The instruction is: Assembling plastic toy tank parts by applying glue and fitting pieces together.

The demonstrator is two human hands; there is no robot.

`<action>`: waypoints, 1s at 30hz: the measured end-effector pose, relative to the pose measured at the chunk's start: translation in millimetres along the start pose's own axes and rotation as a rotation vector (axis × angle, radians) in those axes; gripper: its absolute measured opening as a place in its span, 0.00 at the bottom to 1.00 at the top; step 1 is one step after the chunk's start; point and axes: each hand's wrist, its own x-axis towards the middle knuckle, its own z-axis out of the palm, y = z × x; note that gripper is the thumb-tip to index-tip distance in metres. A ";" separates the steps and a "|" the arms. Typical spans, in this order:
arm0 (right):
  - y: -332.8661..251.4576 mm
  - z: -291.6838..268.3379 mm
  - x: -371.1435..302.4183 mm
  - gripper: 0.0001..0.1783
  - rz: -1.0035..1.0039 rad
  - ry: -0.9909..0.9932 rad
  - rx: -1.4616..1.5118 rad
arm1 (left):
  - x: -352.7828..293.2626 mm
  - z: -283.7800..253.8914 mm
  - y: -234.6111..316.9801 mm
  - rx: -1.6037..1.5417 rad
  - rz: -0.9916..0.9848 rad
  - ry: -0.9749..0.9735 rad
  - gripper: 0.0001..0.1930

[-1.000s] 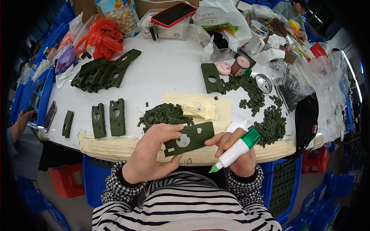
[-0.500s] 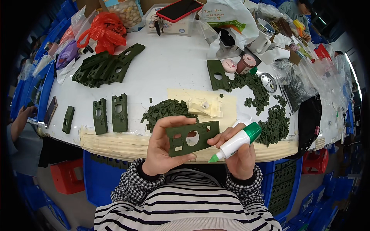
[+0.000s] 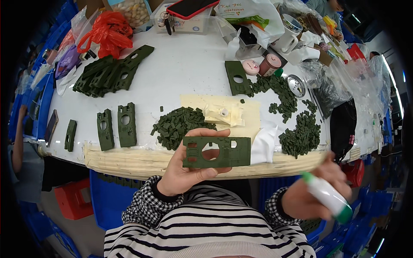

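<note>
My left hand (image 3: 174,177) grips a dark green plastic plate (image 3: 232,157) with a big round hole and smaller square openings. It is held level over the table's front edge, thumb below, fingers behind. My right hand (image 3: 301,200), smeared by motion, is out to the right beyond the table edge. In it is a white glue bottle (image 3: 325,193) with a green nozzle tip and a green base, tilted with the tip toward upper left. Small green pieces (image 3: 183,124) lie heaped behind the left hand. A white cloth or tissue (image 3: 263,146) lies right of the plate.
Two similar green plates (image 3: 126,129) and a narrow one (image 3: 70,135) lie at left, with a stack (image 3: 103,75) behind. A taped cream block (image 3: 223,115) sits on yellowish paper. Another pile of green pieces (image 3: 301,135) is at right. Bags and a mug (image 3: 286,41) crowd the back right.
My right hand has swung away to the right with the glue bottle, whose tip now points up. The plate in my left hand has turned more level. The view has shifted slightly.
</note>
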 end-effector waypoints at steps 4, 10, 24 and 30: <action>22.0 20.6 -32.2 0.27 0.636 -0.060 0.088 | -3.8 0.7 -1.8 0.012 -0.023 -0.022 0.32; 22.6 27.1 -42.8 0.24 0.848 -0.115 0.328 | -3.0 4.6 -1.4 0.042 -0.020 -0.032 0.30; 26.0 26.7 -47.6 0.22 0.845 -0.077 0.327 | -1.4 3.8 -3.6 0.062 -0.024 -0.031 0.30; 25.6 26.2 -48.2 0.23 0.839 -0.097 0.310 | -2.0 3.4 -4.0 0.065 -0.019 -0.031 0.30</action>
